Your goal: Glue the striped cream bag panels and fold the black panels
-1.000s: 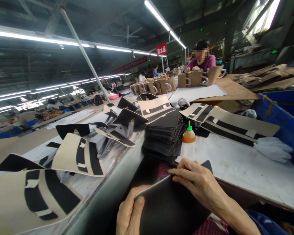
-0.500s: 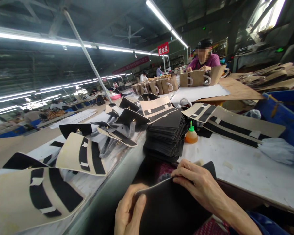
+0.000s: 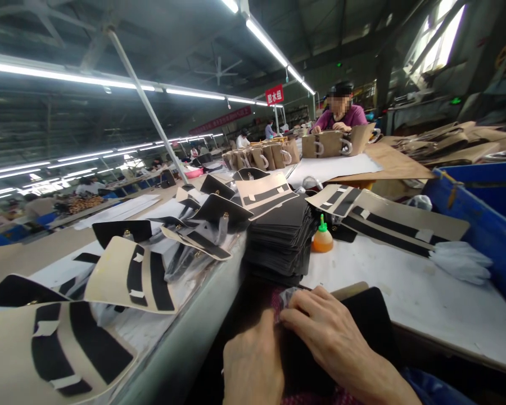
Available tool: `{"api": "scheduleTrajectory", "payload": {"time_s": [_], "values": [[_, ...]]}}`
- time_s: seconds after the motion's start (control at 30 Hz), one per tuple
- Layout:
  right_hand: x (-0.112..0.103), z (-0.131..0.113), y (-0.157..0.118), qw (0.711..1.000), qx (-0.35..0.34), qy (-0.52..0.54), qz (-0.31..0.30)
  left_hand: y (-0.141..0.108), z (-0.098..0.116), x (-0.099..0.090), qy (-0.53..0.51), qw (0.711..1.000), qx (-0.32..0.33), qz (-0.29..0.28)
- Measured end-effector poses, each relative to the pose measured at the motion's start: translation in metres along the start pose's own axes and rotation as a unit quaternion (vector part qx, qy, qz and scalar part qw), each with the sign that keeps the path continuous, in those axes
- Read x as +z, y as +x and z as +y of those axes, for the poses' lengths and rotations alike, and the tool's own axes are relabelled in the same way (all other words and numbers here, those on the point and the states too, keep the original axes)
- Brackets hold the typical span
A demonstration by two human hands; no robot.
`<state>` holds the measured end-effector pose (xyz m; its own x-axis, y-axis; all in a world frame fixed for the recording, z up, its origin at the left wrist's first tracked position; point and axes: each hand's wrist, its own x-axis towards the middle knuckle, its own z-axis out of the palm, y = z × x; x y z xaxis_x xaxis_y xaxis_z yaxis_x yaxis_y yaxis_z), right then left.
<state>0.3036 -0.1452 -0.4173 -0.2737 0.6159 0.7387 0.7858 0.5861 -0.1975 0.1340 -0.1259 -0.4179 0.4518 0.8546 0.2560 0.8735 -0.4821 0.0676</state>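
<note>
A dark, leather-like black panel [image 3: 301, 363] lies low in front of me, between my hands. My right hand [image 3: 329, 332] is closed, its fingers curled over the panel's upper edge. Close beside it, my left hand [image 3: 255, 360] grips the panel's left side; most of its fingers are hidden from view. Past my right hand a rounded black flap [image 3: 373, 315] sticks up, with a tan edge next to it. A bit of clear plastic wrap [image 3: 287, 295] shows just beyond my fingertips.
A tall stack of black panels [image 3: 276, 242] stands ahead, beside a green-tipped glue bottle [image 3: 322, 239]. Tan pieces with black strips [image 3: 130, 275] cover the left table. White gloves [image 3: 459, 261] lie near a blue bin [image 3: 468, 202]. A co-worker [image 3: 341, 115] handles brown bags opposite.
My hands have come closer together at the panel's edge, the left moving right. The panel has tipped, showing less of its face. The view has shifted slightly.
</note>
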Motion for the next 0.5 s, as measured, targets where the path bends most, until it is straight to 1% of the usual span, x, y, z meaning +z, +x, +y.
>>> {"api": "scheduleTrajectory", "payload": {"time_s": [0.03, 0.1, 0.2, 0.27, 0.33, 0.4, 0.47, 0.5], "values": [[-0.002, 0.0, 0.001, 1.0, -0.002, -0.004, 0.001, 0.003, 0.004, 0.001, 0.001, 1.0, -0.003, -0.002], [-0.009, 0.002, 0.0, 1.0, -0.008, -0.014, 0.009, 0.006, 0.003, 0.001, -0.025, 1.0, 0.001, 0.005], [-0.024, 0.01, -0.008, 0.999, -0.01, -0.036, 0.037, 0.004, -0.013, -0.001, -0.123, 0.992, -0.003, 0.025], [-0.035, 0.019, -0.017, 0.997, 0.006, -0.042, 0.065, 0.001, -0.025, -0.005, -0.207, 0.977, -0.005, 0.047], [-0.044, 0.033, -0.026, 0.994, 0.05, -0.018, 0.095, -0.002, -0.035, -0.012, -0.267, 0.961, 0.005, 0.075], [-0.047, 0.049, -0.031, 0.985, 0.125, 0.047, 0.106, -0.004, -0.042, -0.021, -0.287, 0.952, 0.037, 0.1], [-0.045, 0.064, -0.031, 0.964, 0.208, 0.125, 0.112, -0.004, -0.047, -0.03, -0.285, 0.949, 0.076, 0.113], [-0.042, 0.07, -0.029, 0.946, 0.25, 0.172, 0.114, -0.004, -0.048, -0.034, -0.284, 0.948, 0.092, 0.114]]}}
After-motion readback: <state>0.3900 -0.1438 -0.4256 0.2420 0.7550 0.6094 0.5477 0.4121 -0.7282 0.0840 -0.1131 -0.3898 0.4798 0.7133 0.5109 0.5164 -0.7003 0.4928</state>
